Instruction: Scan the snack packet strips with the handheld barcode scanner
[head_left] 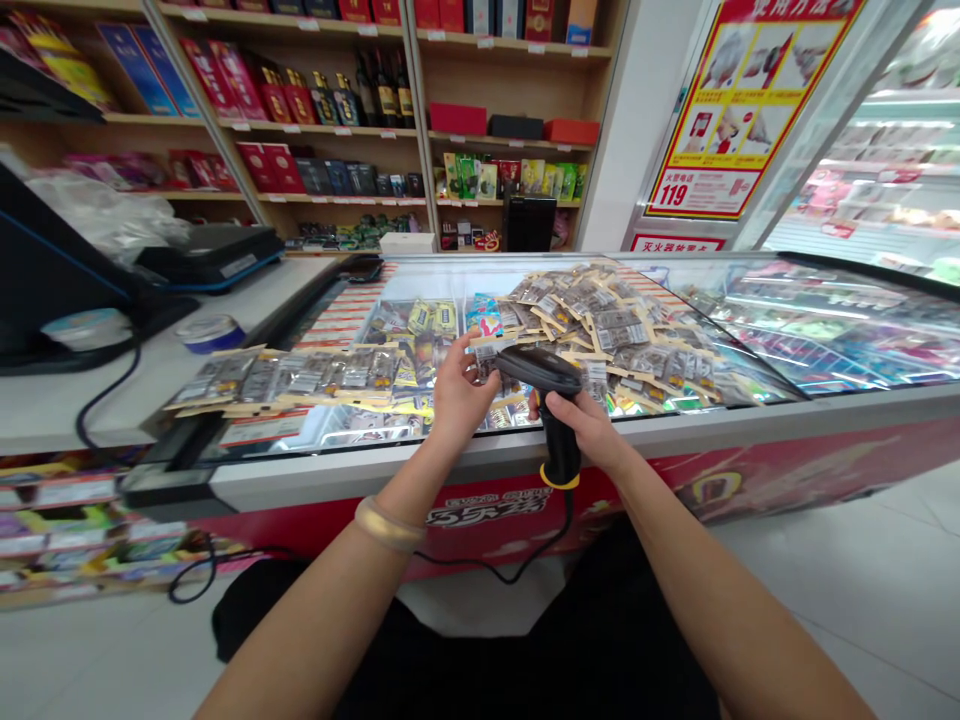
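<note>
My right hand (589,425) is wrapped round the grip of a black barcode scanner (541,370) with yellow trim. The scanner's head points left, towards my left hand (459,395). Between the curled fingers and thumb of that hand is a small snack packet (486,352) with a barcode label, partly hidden by the scanner. Just beyond both hands, a large heap of similar snack packets (619,325) covers part of the freezer's glass top. More packets (300,372) lie in an overlapping row at left. A blue and pink packet (485,312) sits behind my left hand.
The chest freezer (300,480) spans the front, with goods under its glass. A scanner cord (517,578) hangs below. To the left, a counter holds a monitor (52,240), a black device (217,255) and a tape roll (210,332). Shelves (330,130) stand behind.
</note>
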